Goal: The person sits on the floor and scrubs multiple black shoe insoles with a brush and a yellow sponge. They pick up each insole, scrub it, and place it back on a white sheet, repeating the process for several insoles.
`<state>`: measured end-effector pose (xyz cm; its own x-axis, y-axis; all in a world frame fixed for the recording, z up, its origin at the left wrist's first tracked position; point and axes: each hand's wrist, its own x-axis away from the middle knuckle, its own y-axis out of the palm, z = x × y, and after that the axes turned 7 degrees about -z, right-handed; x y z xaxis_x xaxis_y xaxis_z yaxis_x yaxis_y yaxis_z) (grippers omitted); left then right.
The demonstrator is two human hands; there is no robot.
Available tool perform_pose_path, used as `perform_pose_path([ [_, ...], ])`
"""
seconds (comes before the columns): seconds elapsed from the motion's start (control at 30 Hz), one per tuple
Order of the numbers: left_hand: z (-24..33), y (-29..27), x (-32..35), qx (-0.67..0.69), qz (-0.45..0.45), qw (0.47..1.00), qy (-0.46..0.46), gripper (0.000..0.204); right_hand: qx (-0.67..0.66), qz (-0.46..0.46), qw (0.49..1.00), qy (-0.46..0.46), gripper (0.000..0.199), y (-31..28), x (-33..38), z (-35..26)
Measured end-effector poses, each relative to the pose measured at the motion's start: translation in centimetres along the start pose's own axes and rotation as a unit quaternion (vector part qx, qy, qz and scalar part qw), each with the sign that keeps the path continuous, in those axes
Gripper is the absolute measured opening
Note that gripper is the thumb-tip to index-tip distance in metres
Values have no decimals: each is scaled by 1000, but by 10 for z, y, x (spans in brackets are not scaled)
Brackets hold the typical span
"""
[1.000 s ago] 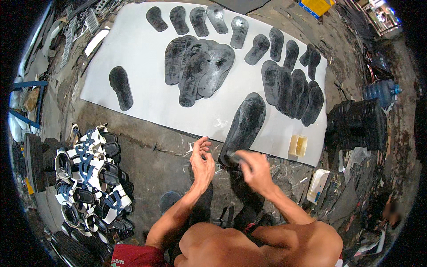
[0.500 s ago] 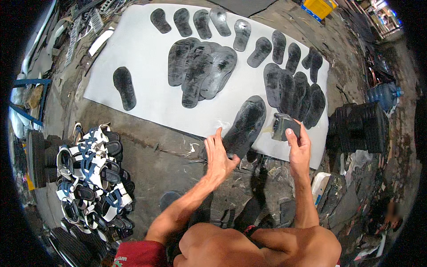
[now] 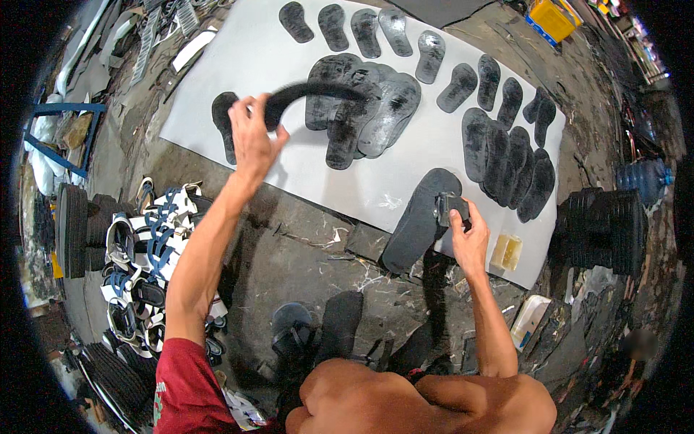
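Note:
My left hand (image 3: 254,141) is closed on one end of a black shoe sole (image 3: 289,92), which bends in an arc above the far left of the white sheet. Its far end hangs in front of a pile of black soles (image 3: 347,119). At the sheet's near edge lies a matt dark sole (image 3: 423,220). My right hand (image 3: 470,235) grips a small dark rectangular block (image 3: 450,209) at that sole's right edge, seemingly touching it. A yellowish translucent patch (image 3: 507,252) is on the sheet beside my right hand. Another sole (image 3: 225,126) lies partly behind my left hand.
The white sheet (image 3: 318,192) carries a row of single soles (image 3: 431,56) and a second overlapping group (image 3: 499,159). White and navy sandals (image 3: 148,253) are heaped at the left. Black stacks (image 3: 600,228) stand right, near a blue bottle (image 3: 643,181); a yellow crate (image 3: 553,20) is far right.
My left hand has moved far left with a sole, away from the near edge. A matt sole now lies there, and my right hand's block has come left to it. The view has shifted.

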<state>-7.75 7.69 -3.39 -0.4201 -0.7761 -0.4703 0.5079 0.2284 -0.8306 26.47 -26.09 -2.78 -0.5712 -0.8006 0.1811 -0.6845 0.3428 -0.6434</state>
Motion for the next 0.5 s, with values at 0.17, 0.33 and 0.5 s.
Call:
perform_pose_path([
  [0.17,-76,59,-1,-32,-58,968,-241,89,-32,-8,999,-7,41,2,-1,-1],
  [0.33,-62,93,58,-21,-6,942,-335,104,-17,19,1000,-6,40,5,-13,-16],
  [0.5,147,44,159,213,-53,973,-78,69,45,44,998,17,42,-4,-31,-19],
])
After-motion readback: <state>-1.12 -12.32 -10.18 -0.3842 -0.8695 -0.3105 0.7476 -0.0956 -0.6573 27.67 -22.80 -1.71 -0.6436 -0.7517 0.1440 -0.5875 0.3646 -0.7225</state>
